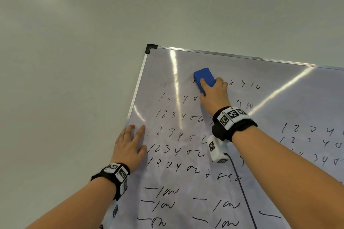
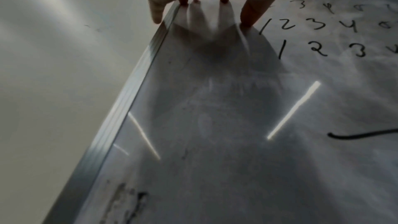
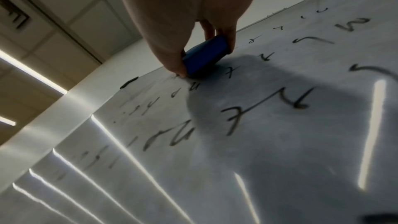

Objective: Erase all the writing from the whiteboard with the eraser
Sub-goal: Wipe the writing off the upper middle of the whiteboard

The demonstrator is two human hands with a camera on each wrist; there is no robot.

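Note:
A whiteboard [image 1: 279, 83] with a silver frame hangs on a pale wall, covered in rows of black handwritten numbers [image 1: 167, 132]. My right hand [image 1: 214, 93] grips a blue eraser [image 1: 203, 77] and presses it on the top row of writing near the upper left of the board. In the right wrist view the thumb and fingers pinch the blue eraser [image 3: 204, 55] by its sides, flat on the board [image 3: 280, 142]. My left hand [image 1: 130, 145] lies flat with straight fingers on the board's left edge. The left wrist view shows its fingertips [image 2: 249, 16] on the board [image 2: 215, 125] beside the frame.
The black corner cap [image 1: 150, 47] marks the board's top left. Faint grey smudges [image 1: 165, 83] lie left of the eraser. More numbers [image 1: 307, 135] and dash marks [image 1: 163, 191] fill the right and lower parts. A black cable [image 1: 243, 191] hangs from the right wrist camera.

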